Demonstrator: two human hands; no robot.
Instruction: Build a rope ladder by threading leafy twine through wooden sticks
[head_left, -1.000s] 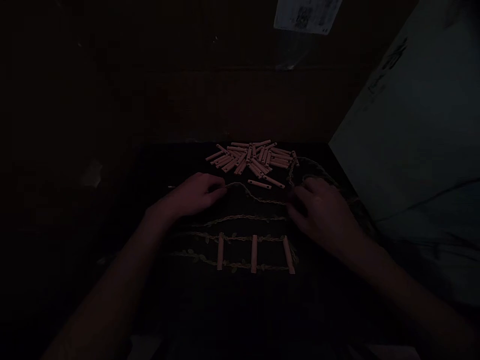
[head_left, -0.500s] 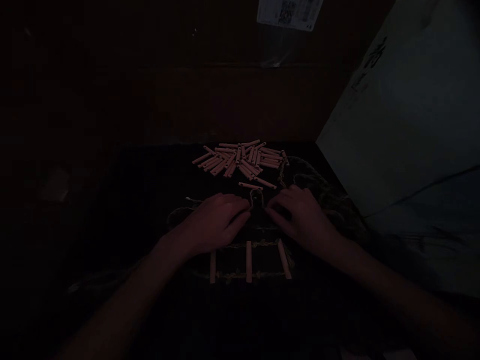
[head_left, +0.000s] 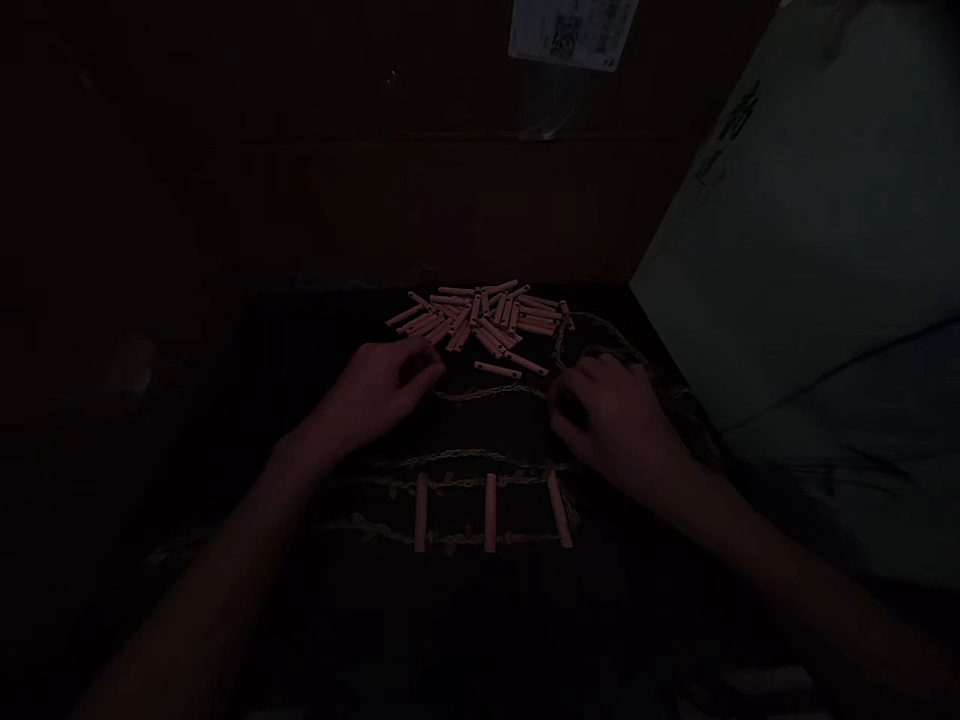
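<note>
A thin twisted cord [head_left: 495,392] stretches between my two hands. My left hand [head_left: 386,385] is closed on its left end, just in front of the stick pile, with thumb and fingers curled together. My right hand [head_left: 611,410] pinches the cord farther right; its fingertips are dim. Closer to me lies a small rope ladder [head_left: 490,512]: three wooden rungs joined by two knotted cords with leaf-like bits. Another loose cord [head_left: 450,455] lies just beyond the ladder. The scene is very dark.
A pile of short wooden sticks with holed ends [head_left: 480,315] lies at the back. One stick [head_left: 497,370] lies apart in front. Behind stands a brown cardboard wall [head_left: 450,210] with a white label [head_left: 574,35]. A pale panel [head_left: 840,200] slants up on the right.
My hands have moved apart, the left one outward and away from me. The small loop of cord between them is now drawn out into a nearly straight length.
</note>
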